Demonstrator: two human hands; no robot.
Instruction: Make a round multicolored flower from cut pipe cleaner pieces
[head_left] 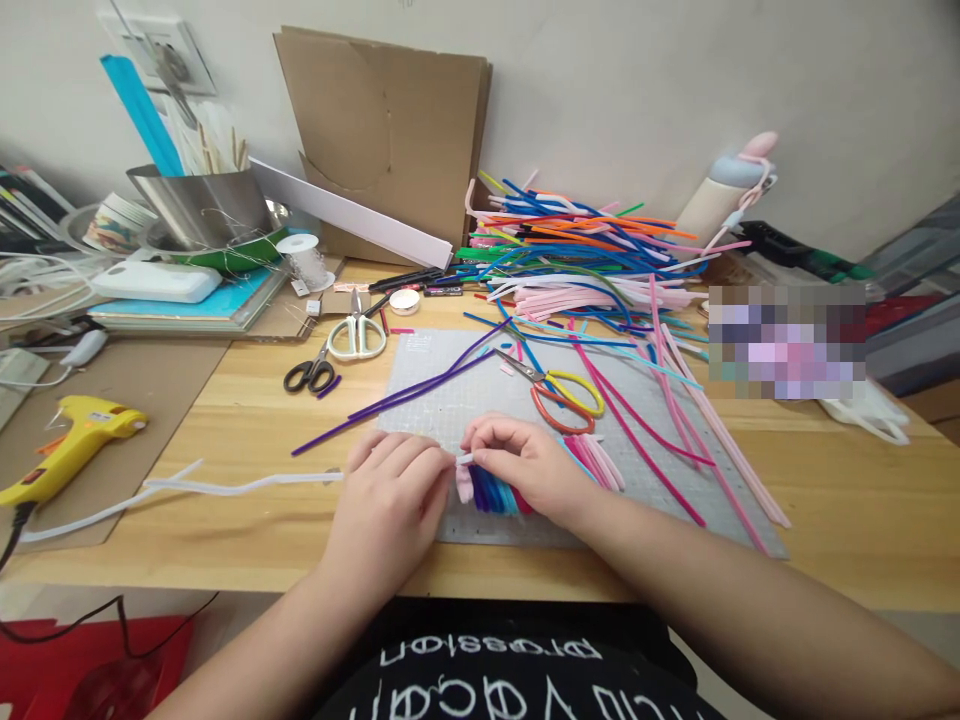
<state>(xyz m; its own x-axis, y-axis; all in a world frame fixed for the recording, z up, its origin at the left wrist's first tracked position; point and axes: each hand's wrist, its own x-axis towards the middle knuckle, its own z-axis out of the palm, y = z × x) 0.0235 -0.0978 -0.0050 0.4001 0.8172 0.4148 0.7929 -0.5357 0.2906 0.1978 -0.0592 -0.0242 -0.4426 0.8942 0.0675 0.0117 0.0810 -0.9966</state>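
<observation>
Both hands meet over the near part of the grey cutting mat (pixel 427 360). My left hand (pixel 397 490) is closed on a white pipe cleaner (pixel 262 482), whose long end runs out to the left above the table. Thumb and fingers of my right hand (pixel 525 465) pinch the same white strip close to the left fingertips. Just below them lies a row of pipe cleaner pieces (pixel 491 495) in purple, blue, teal and pink, partly hidden under my right hand. More pink pieces (pixel 596 460) show beyond that hand. Orange-and-yellow-handled scissors (pixel 562 395) rest on the mat behind it.
A heap of coloured pipe cleaners (pixel 577 250) fills the back. Loose purple (pixel 405 388) and pink ones (pixel 645 430) cross the mat. White-handled (pixel 358 335) and black-handled scissors (pixel 309 375) lie left of it. A yellow glue gun (pixel 75 440) sits at far left, a bottle (pixel 724 195) at back right.
</observation>
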